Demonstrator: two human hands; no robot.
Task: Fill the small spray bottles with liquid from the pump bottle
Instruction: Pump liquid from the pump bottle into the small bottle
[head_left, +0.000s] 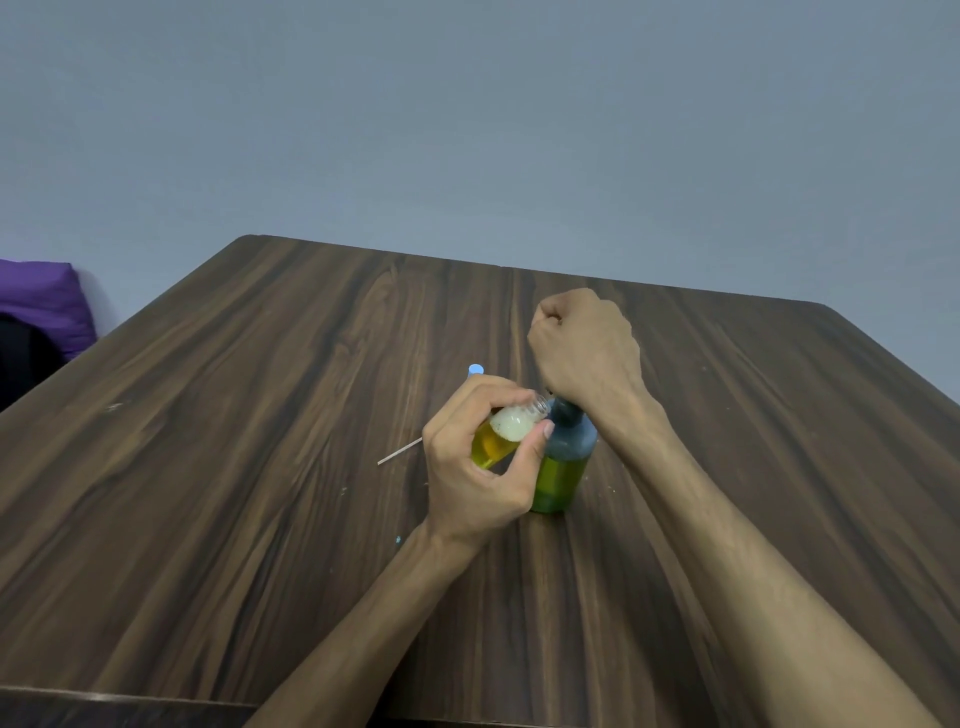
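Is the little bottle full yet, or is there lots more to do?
Not yet. The small bottle, tilted in the left hand, already holds yellow liquid with foam on top. Right now the right hand presses on the pump bottle. Left: topping up and refitting the spray top lying on the table.

Left hand (470, 467) tilts spray bottle (506, 434) at pump bottle (563, 467); right hand (584, 348), seemingly fisted, presses on top.

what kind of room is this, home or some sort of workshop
Hard to say for sure; it looks like a plain indoor room, perhaps a home or small office. A dark wood-grain table stands against a bare grey-blue wall, and something of purple cloth lies at the left edge. No workshop tools show.
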